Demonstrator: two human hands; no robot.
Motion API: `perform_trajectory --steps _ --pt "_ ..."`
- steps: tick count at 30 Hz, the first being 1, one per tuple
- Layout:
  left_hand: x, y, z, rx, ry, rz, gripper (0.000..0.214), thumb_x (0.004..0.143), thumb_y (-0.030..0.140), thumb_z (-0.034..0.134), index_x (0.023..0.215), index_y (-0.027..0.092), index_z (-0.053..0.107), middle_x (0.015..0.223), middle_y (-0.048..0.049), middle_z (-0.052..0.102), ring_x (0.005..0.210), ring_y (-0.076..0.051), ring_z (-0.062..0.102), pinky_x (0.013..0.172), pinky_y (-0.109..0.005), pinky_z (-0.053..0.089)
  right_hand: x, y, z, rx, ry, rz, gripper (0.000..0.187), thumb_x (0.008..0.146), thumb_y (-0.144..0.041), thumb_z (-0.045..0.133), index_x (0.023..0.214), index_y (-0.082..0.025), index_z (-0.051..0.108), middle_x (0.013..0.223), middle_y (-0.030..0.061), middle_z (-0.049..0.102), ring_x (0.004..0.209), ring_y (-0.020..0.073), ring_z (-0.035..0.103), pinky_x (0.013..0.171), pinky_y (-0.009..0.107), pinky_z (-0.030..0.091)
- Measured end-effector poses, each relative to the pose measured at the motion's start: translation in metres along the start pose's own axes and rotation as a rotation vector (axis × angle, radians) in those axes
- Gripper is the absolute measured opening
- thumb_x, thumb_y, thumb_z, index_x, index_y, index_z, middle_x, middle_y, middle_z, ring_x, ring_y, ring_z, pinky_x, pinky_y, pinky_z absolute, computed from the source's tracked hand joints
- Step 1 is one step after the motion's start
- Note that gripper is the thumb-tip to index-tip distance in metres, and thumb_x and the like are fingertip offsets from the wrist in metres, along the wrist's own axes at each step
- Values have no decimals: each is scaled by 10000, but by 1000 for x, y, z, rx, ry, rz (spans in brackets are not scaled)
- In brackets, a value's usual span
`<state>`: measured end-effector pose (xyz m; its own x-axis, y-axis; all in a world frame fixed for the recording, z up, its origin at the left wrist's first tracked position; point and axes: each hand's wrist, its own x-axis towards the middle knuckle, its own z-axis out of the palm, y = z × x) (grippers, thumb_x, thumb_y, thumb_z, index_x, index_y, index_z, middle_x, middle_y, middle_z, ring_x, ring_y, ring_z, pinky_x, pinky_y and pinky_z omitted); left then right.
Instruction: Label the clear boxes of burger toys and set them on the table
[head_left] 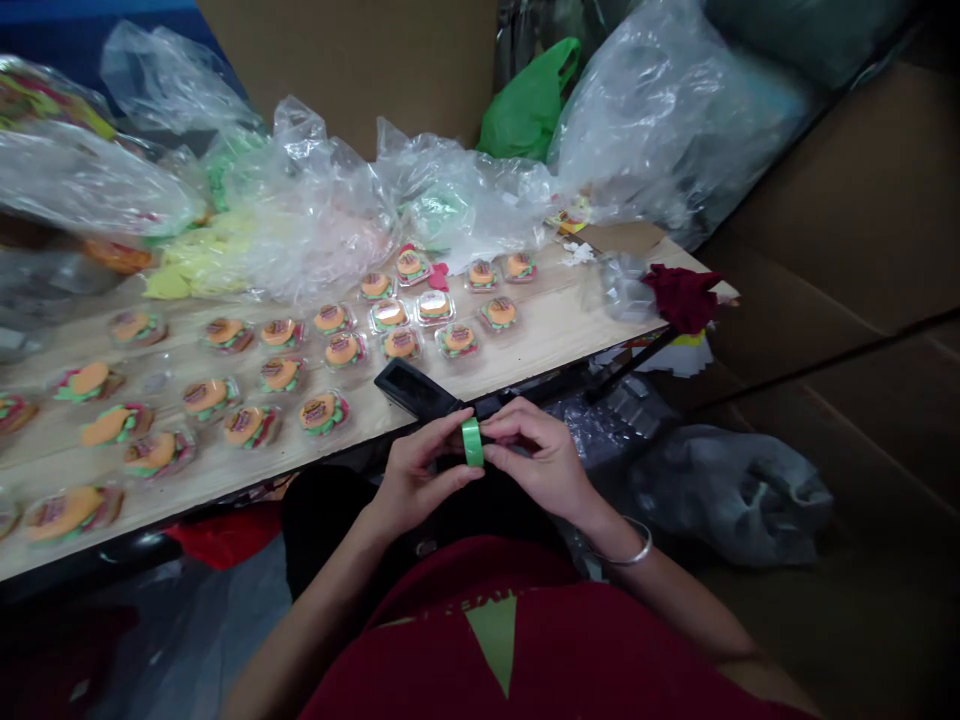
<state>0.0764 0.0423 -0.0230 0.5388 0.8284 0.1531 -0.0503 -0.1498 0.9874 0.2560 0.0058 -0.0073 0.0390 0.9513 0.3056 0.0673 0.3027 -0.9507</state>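
Note:
A small roll of green tape (472, 442) is held upright in front of my body, just off the table's front edge. My left hand (420, 470) grips it between thumb and fingers from the left. From the right, the fingertips of my right hand (544, 455) pinch at its side. Just beyond my hands, a black rectangular object (414, 388) lies at the table edge; its kind is unclear. Close by on the left is a clear plastic box with a toy burger (324, 411) inside. Several similar boxed burgers (251, 425) stand in rows across the wooden table (300, 480).
Clear plastic bags of yellow, pink and green pieces (322, 220) line the table's back. A green bag (529, 110) stands behind them. Clear empty containers (624, 285) and a dark red cloth (681, 297) are at the right end. A grey plastic bag (739, 490) lies lower right.

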Motion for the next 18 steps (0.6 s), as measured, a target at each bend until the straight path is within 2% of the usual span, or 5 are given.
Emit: perform_trajectory --steps 3,8,14,18 --pt "-4 0 -1 -8 11 1 589 718 114 735 1264 251 563 1032 -44 714 881 -173 694 807 -281 572 1 4 3 54 -9 28 187 748 -109 691 890 -227 722 834 20 614 758 137 606 631 256 488" --pt "-5 -4 9 -36 161 -13 572 704 141 752 1241 226 573 1013 -46 723 880 -172 693 819 -291 572 2 13 7 10 -15 -38 252 839 -113 593 1009 -256 713 920 40 651 865 149 619 741 287 507" --pt "-7 -9 14 44 292 3 574 680 165 769 1222 200 584 1050 -63 711 886 -185 690 849 -324 561 7 19 15 -65 -1 -139 276 857 -101 560 1031 -257 706 913 46 675 853 156 630 737 292 519" --pt "-5 -10 15 -63 389 -52 520 656 175 782 1148 202 616 1001 -52 724 857 -183 693 798 -305 571 11 25 21 -73 -34 -142 286 872 -116 540 1061 -264 696 950 55 680 876 166 638 756 307 526"
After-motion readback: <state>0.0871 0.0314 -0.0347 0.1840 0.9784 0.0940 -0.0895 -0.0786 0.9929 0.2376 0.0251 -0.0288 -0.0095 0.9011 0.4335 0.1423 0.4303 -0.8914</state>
